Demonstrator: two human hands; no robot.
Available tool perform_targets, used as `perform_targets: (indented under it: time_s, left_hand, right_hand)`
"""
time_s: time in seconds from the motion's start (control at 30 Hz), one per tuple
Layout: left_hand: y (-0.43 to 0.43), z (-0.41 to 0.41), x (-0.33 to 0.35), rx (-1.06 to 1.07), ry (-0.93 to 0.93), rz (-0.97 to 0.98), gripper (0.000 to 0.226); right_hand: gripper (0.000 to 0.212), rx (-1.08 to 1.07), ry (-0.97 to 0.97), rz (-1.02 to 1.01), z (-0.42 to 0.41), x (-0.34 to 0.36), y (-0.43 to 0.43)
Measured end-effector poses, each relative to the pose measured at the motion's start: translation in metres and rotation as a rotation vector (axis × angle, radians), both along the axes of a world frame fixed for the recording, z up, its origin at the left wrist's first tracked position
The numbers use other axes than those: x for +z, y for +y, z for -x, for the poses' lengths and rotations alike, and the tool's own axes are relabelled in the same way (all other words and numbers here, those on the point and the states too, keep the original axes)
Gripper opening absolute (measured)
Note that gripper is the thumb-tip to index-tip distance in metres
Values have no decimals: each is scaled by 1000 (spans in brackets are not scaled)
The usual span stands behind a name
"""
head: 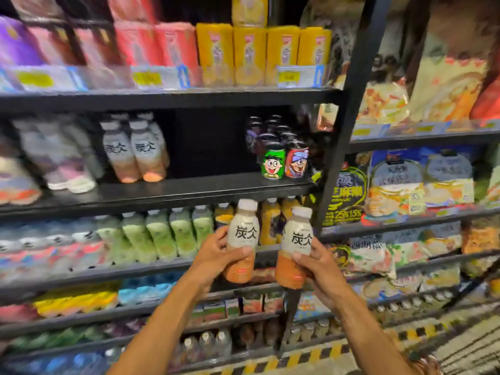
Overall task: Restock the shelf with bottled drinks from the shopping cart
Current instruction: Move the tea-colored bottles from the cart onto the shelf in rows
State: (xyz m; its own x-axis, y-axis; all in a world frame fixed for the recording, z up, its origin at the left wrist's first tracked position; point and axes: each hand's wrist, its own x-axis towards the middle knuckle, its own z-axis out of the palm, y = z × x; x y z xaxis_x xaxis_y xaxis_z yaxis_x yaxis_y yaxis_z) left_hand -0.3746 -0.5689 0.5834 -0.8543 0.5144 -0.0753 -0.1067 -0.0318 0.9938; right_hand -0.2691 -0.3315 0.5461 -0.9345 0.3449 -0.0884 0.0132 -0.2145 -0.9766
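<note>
Low centre of the frame, the left hand (216, 257) curls its fingers round the left bottle (242, 236); the right hand (318, 266) grips the right bottle (295, 243); best lift both upright into the shelf (189, 191) gap beside the matching bottles (143, 151), labels forward.

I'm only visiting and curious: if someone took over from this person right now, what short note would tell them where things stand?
Left hand: grips one cream-and-orange bottle, upright.
Right hand: grips a second bottle of the same kind, beside the first.
Both bottles are held in front of the shelves, lower than the middle shelf.
Done: matching bottles already stand on that shelf.
Left: the dark gap between them and the cartoon cans looks like the likely spot for these two. The cart is not in view, so how many remain is unknown.
</note>
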Motion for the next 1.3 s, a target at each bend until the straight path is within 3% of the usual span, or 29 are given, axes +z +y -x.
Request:
perform_targets:
  time_s: [0.1,0.2,0.4,0.57,0.73,0.97,1.3]
  left_hand:
    - [-53,19,19,50,55,-13,57]
    - [-99,39,35,93,101,-36,45]
    - [-165,83,58,191,174,-68,54]
    - [-195,117,81,229,230,-63,52]
    - [-212,154,96,271,294,-17,52]
    - [-222,188,101,332,377,28,55]
    - [-227,212,85,371,444,77,66]
  right_hand:
    - [95,91,39,14,32,21,-48]
    - [107,129,88,-1,62,43,-92]
    - [81,182,150,-75,119,74,-155]
    - [85,186,217,-138,164,102,-188]
    - [62,186,306,-237,204,124,-209]
    - [62,170,382,-369,247,130,-223]
    - [66,92,338,-454,276,108,-238]
